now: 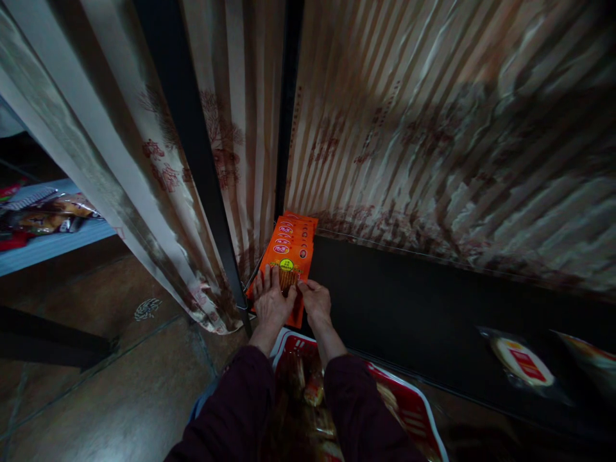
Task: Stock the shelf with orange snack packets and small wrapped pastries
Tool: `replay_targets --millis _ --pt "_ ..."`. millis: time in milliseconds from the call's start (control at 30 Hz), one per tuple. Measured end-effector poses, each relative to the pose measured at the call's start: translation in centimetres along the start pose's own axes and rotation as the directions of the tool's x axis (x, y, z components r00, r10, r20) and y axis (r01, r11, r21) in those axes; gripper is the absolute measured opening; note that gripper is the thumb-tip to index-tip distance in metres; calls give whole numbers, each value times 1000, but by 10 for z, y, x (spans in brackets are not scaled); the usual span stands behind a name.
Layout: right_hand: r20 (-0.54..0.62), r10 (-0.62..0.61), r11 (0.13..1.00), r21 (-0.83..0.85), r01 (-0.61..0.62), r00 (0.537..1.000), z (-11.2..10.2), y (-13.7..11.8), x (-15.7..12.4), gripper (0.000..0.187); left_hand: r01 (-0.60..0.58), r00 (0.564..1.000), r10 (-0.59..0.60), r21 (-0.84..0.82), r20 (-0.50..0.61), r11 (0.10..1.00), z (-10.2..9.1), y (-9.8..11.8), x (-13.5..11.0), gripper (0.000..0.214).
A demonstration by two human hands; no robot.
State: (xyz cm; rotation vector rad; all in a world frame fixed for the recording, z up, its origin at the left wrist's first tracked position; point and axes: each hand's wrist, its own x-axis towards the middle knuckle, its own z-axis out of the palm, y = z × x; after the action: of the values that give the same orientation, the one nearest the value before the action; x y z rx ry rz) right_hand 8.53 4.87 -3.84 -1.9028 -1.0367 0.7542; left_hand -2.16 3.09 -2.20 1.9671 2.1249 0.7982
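Orange plastic snack packets (291, 247) with red oval labels stood in an upright row at the left end of a long black shelf (409, 301), with the front packet under both hands.

At the far left, a pale blue shelf (58, 245) carried a heap of mixed wrapped snacks (48, 215), too dim to tell apart. Below it lay a brown tiled floor (120, 385). A cream curtain (158, 192) with brown stripes and a reddish tree print hung slanting beside a black upright post (192, 147), and the row of packets stood just to the right of that post.

The left hand (272, 301) lay flat on the front packet's face, its grip wide, with the fingers spread and pointing up. The right hand (315, 300) touched the same packet at its lower right edge with its fingers curled. I could not tell whether that grip had closed on the packet. Both arms wore dark maroon sleeves.

Under the forearms sat a red tray with a white rim (423, 410), filled with brownish wrapped goods. Farther right on the black shelf, well apart from the hands, lay a clear packet with a round red-and-yellow label (522, 362). More striped fabric (457, 128) hung behind the shelf.
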Motion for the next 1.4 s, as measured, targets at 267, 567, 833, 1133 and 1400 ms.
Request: replay_targets --millis 267,567,833,1133,1400 --pt "-9 20 999 -27 -21 1000 1 -1 5 30 -20 1000 20 -7 11 1000 -2 2 5 59" --pt "-44 35 996 -80 -38 998 -3 -8 8 28 -38 999 38 -17 2 999 5 1 11 61" --pt "9 -8 995 -99 9 1000 -4 -3 18 27 -142 986 144 27 -80 989 2 4 7 55" --pt "65 -62 992 -106 69 996 -6 -9 12 30 -170 982 171 24 -81 985 6 3 7 53" --pt "-107 -331 931 -201 305 938 -4 -14 -7 55 -160 984 157 -30 -86 987 5 3 7 49"
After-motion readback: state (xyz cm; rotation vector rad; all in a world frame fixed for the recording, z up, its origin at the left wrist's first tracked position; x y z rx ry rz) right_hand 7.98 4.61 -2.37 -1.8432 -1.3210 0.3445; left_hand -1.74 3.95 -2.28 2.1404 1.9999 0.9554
